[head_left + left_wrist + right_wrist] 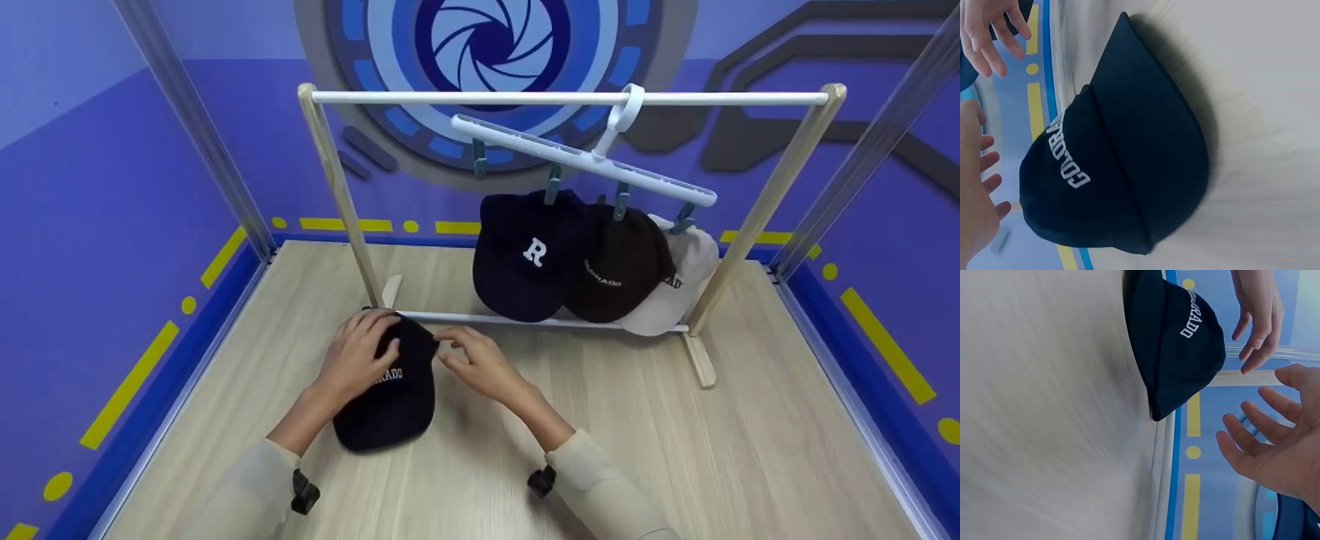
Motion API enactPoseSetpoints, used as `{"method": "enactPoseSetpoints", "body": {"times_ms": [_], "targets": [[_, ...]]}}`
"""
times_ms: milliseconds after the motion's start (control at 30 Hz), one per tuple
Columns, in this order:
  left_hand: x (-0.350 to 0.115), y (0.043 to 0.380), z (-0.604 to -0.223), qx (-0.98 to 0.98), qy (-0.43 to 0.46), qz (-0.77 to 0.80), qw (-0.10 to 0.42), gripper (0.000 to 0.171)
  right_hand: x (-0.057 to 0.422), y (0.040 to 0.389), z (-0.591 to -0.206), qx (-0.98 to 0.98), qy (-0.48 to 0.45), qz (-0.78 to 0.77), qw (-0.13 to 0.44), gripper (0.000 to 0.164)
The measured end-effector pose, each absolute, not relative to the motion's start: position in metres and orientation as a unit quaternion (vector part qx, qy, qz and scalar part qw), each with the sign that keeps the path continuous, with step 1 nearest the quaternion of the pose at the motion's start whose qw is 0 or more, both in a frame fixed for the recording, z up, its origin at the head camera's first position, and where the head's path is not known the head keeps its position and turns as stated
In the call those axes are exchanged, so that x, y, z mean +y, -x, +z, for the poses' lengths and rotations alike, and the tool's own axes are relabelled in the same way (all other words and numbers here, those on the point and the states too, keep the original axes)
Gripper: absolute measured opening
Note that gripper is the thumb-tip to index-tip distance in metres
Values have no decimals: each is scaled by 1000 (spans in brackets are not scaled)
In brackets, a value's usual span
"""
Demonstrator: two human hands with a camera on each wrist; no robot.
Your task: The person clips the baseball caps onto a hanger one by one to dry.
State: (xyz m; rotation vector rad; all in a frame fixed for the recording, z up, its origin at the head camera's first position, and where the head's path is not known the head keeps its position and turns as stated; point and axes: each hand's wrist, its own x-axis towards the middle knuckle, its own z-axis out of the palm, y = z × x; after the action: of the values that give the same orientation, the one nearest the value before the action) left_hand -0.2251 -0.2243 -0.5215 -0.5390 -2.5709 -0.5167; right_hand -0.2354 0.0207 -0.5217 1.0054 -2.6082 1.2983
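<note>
A black baseball cap (390, 420) with white COLORADO lettering lies on the table, its brim toward the person. My left hand (356, 352) is over the cap's crown in the head view, fingers loosely bent. In the left wrist view, the left hand (979, 174) shows spread fingers beside the cap (1151, 129). At the cap's right edge is my right hand (480, 364), fingertips close to the fabric. The right wrist view shows this right hand (1275, 444) with its palm exposed, fingers apart and nothing held; the cap (1185, 354) is beyond it.
A wooden-ended rack (341, 187) stands behind the hands. From its top bar hangs a tilted white hanger (585, 157), with a navy R cap (510, 262), a dark brown cap (622, 262) and a whitish cap (697, 259) clipped on. The leftmost clip (480, 159) hangs free.
</note>
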Motion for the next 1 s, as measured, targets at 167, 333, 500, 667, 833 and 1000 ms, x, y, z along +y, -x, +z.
{"method": "enactPoseSetpoints", "body": {"times_ms": [167, 333, 500, 667, 833, 1000], "targets": [[-231, 225, -524, -933, 186, -187, 243, 34, 16, 237, -523, -849, -311, 427, 14, 33], [-236, 223, -525, -933, 172, -199, 246, 35, 11, 241, -525, -847, -311, 430, 19, 32], [-240, 225, -525, -933, 141, -216, 249, 37, 6, 245, -527, -842, -299, 449, 8, 32], [-245, 228, -526, -931, 108, -243, 249, 40, 0, 249, -527, -833, -294, 468, 2, 32], [-252, 228, -527, -934, 73, -264, 230, 40, -8, 251, -528, -830, -291, 476, 4, 31], [-258, 229, -530, -936, 48, -282, 206, 41, -16, 255, -529, -838, -283, 466, 2, 31]]}}
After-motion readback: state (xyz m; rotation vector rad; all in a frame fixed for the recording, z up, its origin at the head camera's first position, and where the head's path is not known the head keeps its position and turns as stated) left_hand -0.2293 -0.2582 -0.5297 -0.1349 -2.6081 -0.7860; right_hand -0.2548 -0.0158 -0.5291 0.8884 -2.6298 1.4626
